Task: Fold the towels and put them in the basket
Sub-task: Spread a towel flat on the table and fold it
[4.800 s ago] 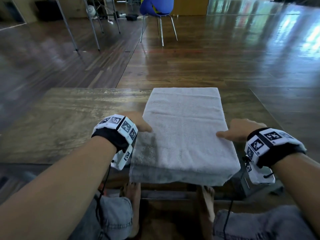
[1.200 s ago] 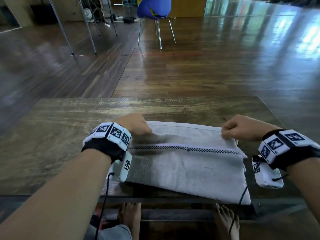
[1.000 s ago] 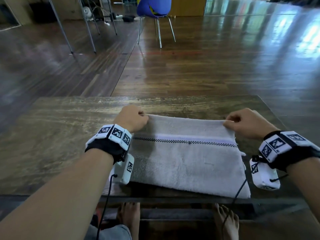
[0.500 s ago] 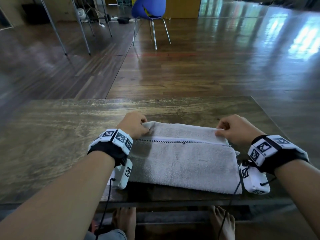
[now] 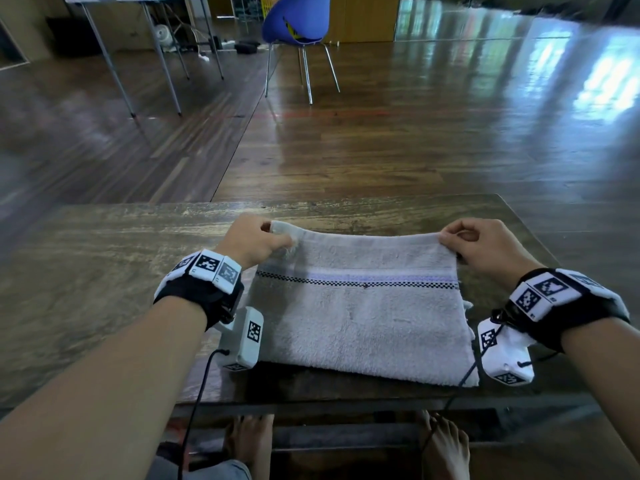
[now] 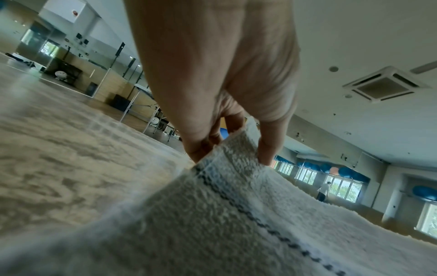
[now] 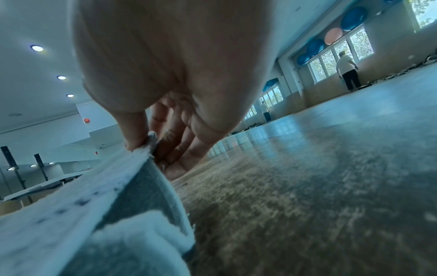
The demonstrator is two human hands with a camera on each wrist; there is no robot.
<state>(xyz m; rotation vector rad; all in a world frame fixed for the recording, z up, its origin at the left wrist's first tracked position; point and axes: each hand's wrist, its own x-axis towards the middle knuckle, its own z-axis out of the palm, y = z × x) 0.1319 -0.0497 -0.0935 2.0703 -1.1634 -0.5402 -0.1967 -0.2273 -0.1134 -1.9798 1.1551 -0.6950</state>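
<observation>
1. Head view: the towel (image 5: 360, 320) lies on the table (image 5: 104, 258) near its front edge, folded into a band with a checked stripe across it; the left hand (image 5: 254, 241) pinches the towel's far left corner and the right hand (image 5: 479, 244) its far right corner, both corners raised off the table, a hold that by judgement keeps the far hem taut and level for the next fold; no basket is in sight.
2. Head view, surroundings: beyond the towel the table is bare wood; a blue chair (image 5: 294, 19) and metal table legs (image 5: 104, 60) stand on the floor well beyond the towel; nothing lies between the hands and the towel's near edge.
3. Left wrist view: thumb and fingers (image 6: 267, 149) clamp the hem, stripe just below them.
4. Right wrist view: thumb (image 7: 133, 134) on top, fingers beneath the corner; a lower layer of towel (image 7: 141, 242) shows under the lifted one; a distant person (image 7: 346, 72) stands at the windows.
</observation>
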